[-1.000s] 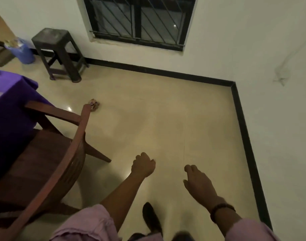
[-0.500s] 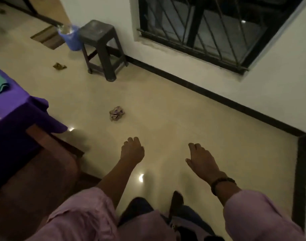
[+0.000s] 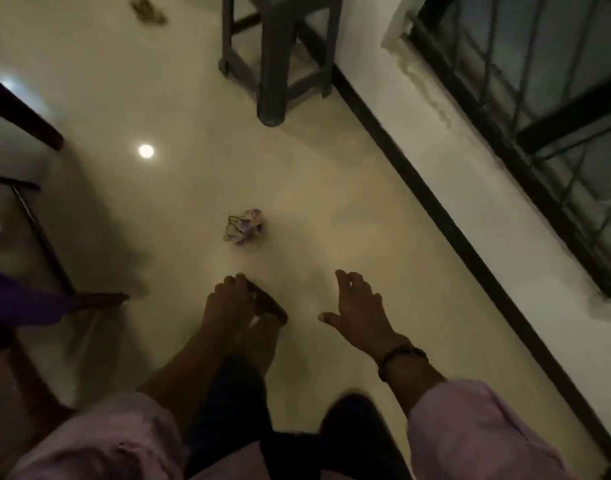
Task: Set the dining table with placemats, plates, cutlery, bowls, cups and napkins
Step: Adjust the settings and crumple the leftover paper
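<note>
Here, from my remote feed, both hands hang over a pale tiled floor and hold nothing: the left hand (image 3: 228,299) with fingers loosely curled, the right hand (image 3: 357,308) with fingers spread and relaxed, a dark bracelet (image 3: 399,358) at its wrist. Beyond the fingertips, apart from both hands, a crumpled purple wrapper (image 3: 244,226) lies on the floor. Farther ahead stands a dark stool (image 3: 273,60), its top cut off by the frame. Left of the left hand, a purple tablecloth (image 3: 16,299) edge and blurred chair (image 3: 37,233) parts show; the table top is out of view. A foot beneath the left hand is hard to make out.
</note>
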